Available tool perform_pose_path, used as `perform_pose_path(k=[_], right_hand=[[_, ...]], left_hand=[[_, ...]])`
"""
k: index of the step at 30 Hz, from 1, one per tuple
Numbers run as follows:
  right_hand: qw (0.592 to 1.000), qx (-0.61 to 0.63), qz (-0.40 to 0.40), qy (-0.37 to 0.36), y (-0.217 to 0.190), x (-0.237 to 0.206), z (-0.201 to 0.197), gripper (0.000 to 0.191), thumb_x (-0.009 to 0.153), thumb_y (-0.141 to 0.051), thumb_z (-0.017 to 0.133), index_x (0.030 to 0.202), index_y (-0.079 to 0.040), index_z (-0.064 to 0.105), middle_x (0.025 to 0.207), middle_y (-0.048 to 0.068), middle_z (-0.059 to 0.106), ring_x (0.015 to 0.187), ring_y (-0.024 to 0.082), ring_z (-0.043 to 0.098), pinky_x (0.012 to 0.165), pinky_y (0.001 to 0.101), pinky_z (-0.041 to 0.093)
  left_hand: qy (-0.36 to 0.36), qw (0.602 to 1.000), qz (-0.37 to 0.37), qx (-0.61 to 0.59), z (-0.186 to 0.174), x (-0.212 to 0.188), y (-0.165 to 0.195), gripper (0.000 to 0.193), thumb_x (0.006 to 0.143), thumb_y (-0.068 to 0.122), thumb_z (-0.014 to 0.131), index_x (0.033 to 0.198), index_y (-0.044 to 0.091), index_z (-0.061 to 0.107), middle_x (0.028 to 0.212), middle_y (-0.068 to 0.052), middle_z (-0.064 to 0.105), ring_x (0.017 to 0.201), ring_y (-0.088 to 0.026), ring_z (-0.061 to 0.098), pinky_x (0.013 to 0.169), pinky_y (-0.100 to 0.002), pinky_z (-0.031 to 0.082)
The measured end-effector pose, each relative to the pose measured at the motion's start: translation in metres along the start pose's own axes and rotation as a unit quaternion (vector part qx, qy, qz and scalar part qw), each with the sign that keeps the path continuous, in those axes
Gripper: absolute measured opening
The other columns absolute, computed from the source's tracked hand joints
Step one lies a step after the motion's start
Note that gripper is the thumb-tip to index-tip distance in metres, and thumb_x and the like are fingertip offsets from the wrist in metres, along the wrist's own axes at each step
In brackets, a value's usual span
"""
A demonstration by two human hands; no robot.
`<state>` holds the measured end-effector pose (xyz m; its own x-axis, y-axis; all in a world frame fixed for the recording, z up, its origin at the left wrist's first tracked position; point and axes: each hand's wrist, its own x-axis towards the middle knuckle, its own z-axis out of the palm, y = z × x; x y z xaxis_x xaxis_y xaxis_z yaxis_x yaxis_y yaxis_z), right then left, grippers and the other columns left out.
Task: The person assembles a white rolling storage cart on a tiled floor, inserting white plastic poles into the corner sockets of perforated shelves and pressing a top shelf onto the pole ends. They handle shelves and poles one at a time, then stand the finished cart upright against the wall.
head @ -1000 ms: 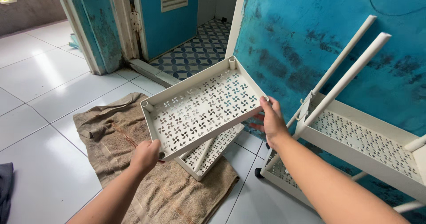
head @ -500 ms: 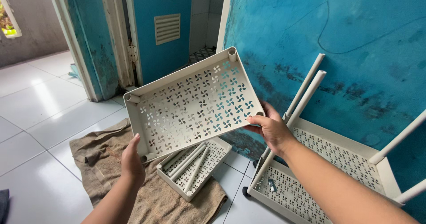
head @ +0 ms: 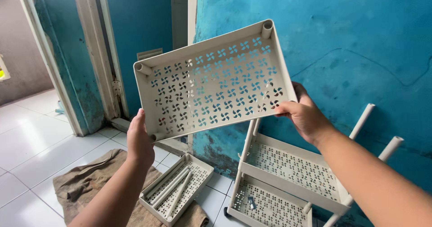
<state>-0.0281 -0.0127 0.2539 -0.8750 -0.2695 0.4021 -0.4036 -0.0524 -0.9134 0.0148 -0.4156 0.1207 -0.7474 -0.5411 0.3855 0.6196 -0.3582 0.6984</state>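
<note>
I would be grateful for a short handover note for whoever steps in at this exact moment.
Left hand grips the lower left edge of the perforated tray; right hand grips its lower right edge. The tray is in the air, tilted, in front of the blue wall.
Done: the rack has two trays on its poles.
Left: the held tray is not on the rack. A spare tray holding loose poles lies on the cloth.

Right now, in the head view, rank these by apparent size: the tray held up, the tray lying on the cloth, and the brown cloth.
1. Held perforated tray, largest, though nearness to the camera inflates it.
2. Brown cloth, partly covered and cut off, so its rank is unsure.
3. Tray on the cloth, holding loose poles; probably the same size as the held one.
</note>
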Motion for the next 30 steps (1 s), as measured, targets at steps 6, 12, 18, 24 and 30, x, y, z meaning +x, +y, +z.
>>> perform_pose_path(k=[6,12,18,24,30], right_hand=[[0.986,-0.144,-0.082,-0.01,-0.074,-0.026,-0.055,0.082,0.075,-0.008,0.055,0.154,0.001,0.034,0.138,0.016,0.059,0.126,0.023,0.058,0.109,0.0346,0.043],[0.985,-0.126,-0.111,0.032,-0.113,-0.05,-0.112,0.093,0.075,-0.006,0.051,0.163,-0.007,0.019,0.158,0.014,0.042,0.143,0.023,0.044,0.116,0.036,0.032],[0.985,-0.1,-0.073,0.117,-0.12,-0.072,-0.167,0.088,0.081,-0.006,0.045,0.165,-0.013,0.017,0.157,0.012,0.043,0.141,0.022,0.045,0.115,0.0359,0.032],[0.986,-0.038,-0.048,0.154,-0.103,-0.081,-0.198,0.074,0.088,-0.013,0.04,0.162,-0.01,0.029,0.157,0.009,0.047,0.142,0.02,0.044,0.116,0.0342,0.028],[0.982,-0.012,0.005,0.187,-0.064,-0.084,-0.213,0.071,0.09,-0.015,0.041,0.16,-0.014,0.034,0.152,0.006,0.05,0.138,0.019,0.046,0.114,0.0347,0.03]], left_hand=[[-0.015,0.991,-0.108,0.083,0.085,-0.01,0.036,0.051,0.097,0.048,0.049,0.129,0.01,0.061,0.119,-0.005,0.068,0.105,-0.018,0.061,0.087,-0.042,0.045],[-0.19,0.971,-0.087,0.114,0.166,-0.009,0.056,0.054,0.098,0.049,0.045,0.134,0.011,0.06,0.125,-0.008,0.069,0.11,-0.019,0.064,0.096,-0.039,0.048],[-0.318,0.942,-0.049,0.095,0.23,-0.002,0.033,0.066,0.098,0.053,0.027,0.139,0.012,0.058,0.133,-0.008,0.063,0.122,-0.02,0.049,0.107,-0.042,0.028],[-0.305,0.942,-0.048,0.133,0.266,0.023,-0.02,0.062,0.098,0.053,0.032,0.134,0.008,0.056,0.143,-0.01,0.058,0.131,-0.024,0.044,0.118,-0.047,0.022],[-0.223,0.944,-0.174,0.171,0.272,0.034,-0.087,0.073,0.093,0.063,0.03,0.131,0.007,0.059,0.149,-0.01,0.049,0.139,-0.021,0.032,0.119,-0.047,0.006]])
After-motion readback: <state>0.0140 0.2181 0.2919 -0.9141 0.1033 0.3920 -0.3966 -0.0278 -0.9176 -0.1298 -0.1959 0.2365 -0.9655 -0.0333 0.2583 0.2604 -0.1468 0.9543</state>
